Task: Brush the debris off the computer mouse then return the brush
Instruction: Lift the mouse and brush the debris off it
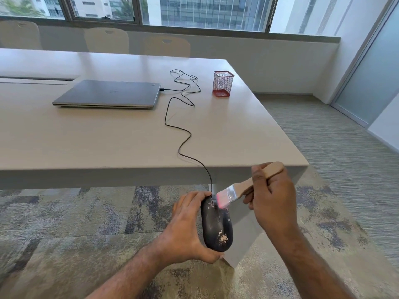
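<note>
the left hand (183, 229) was wrapped around a black corded computer mouse (216, 226), holding it in the air just off the near edge of the pale counter (108, 137), above the carpet. pale debris (223, 238) speckled its rear. the right hand (272, 197) was clamped on a wooden-handled brush (235, 192), its pink bristles touching the mouse's front.

table (129, 137) mostly bare, cable (172, 126) crossing
</note>
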The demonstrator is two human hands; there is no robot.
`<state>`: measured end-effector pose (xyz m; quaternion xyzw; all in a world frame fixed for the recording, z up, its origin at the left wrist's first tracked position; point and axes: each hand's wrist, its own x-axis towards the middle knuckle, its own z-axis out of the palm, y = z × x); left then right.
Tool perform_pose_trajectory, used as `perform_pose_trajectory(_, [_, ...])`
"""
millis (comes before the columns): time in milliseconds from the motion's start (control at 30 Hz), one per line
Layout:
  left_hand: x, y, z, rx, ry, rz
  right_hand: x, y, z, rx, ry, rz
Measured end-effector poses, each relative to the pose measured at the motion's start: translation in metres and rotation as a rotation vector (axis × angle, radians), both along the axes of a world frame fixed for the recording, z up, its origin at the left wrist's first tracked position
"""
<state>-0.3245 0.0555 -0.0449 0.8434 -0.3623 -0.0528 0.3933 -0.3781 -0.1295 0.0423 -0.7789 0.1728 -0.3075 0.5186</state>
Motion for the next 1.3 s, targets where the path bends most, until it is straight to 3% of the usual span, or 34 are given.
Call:
perform_pose_trajectory(133, [0.001, -0.003, -0.001, -0.001, 0.003, -0.003, -0.002, 0.019, -0.003, -0.15, 0.053, 0.037])
perform_pose_trajectory(467, [0.003, -0.006, -0.003, -0.011, -0.009, 0.01, -0.004, 0.027, 0.008, -0.313, -0.04, 0.052])
perform_pose_trajectory(700, [0.004, -0.006, -0.006, -0.02, 0.03, -0.001, -0.006, 0.037, -0.002, -0.356, 0.034, 0.14])
perform_pose_trajectory(900, [0.007, -0.006, -0.008, -0.017, 0.022, 0.016, -0.001, 0.022, 0.004, -0.246, -0.059, 0.049])
perform_pose_trajectory(1167, [0.008, -0.004, -0.009, -0.019, 0.039, 0.004, -0.001, -0.003, -0.01, -0.189, 0.01, -0.009])
perform_pose_trajectory(1300, [0.008, -0.005, -0.009, -0.029, 0.036, 0.011, 0.003, -0.013, -0.015, 0.003, -0.059, 0.009])
